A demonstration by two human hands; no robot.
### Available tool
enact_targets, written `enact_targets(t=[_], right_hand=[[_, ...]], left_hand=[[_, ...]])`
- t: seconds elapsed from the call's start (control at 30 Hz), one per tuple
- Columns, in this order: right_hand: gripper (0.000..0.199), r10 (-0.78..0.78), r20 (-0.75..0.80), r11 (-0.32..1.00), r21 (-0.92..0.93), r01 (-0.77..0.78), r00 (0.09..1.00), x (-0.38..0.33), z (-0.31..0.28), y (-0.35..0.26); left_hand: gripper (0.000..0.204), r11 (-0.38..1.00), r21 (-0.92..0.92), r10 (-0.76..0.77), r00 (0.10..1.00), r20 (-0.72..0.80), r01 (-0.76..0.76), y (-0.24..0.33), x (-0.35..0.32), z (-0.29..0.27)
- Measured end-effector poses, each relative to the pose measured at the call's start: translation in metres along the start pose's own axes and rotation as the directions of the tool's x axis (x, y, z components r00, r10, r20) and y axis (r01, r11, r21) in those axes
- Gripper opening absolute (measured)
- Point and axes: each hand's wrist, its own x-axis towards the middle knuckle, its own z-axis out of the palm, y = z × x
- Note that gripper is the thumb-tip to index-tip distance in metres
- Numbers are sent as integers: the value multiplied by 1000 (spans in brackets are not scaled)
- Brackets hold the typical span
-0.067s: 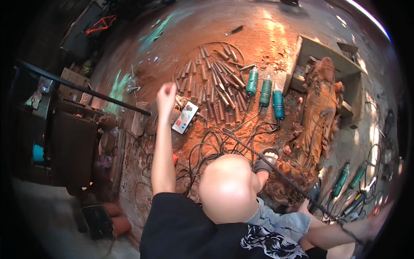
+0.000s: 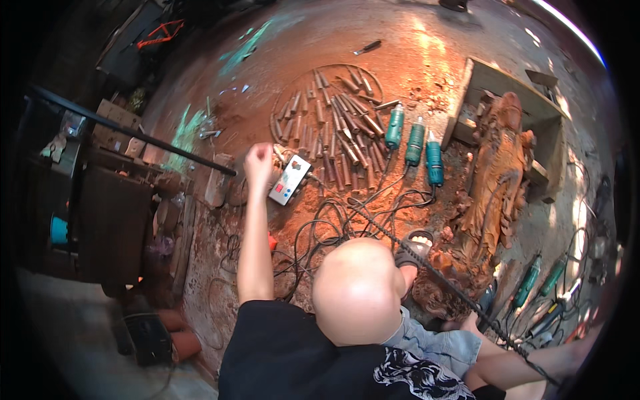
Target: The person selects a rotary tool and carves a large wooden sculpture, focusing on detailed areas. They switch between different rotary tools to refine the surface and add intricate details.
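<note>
White power strip (image 2: pixel 289 180) beside raised left hand (image 2: pixel 258 164)

Warm sunlight falls from the upper right and glares pale on the reddish floor (image 2: pixel 427 53) ahead of me. My left side sinks into deep shadow. The fisheye bends straight edges near the rim, which fades to black. My raised left hand (image 2: pixel 257 167) looks slightly soft; the centre stays sharp.
</note>
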Motion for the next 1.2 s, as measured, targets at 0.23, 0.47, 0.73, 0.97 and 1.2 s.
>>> enact_targets(t=[0.23,0.47,0.73,0.97,1.2], right_hand=[[64,-60,-20,980,-193,55,998,-11,-15,-31],[63,-171,-47,930,-337,145,984,-27,-5,-77],[66,-16,98,916,-398,54,995,-56,26,-41],[67,381,9,719,-632,-289,925,-72,-6,0],[59,696,185,534,-779,-328,694,-58,-22,48]], left_hand=[[19,764,629,-172,893,415,-146,-123,-163,18],[35,525,773,-177,842,509,-356,-115,-158,61],[77,822,567,-456,538,710,-53,-81,-110,10],[54,983,21,-145,706,693,181,217,-93,-32],[43,845,13,109,-195,975,535,348,-325,88]])
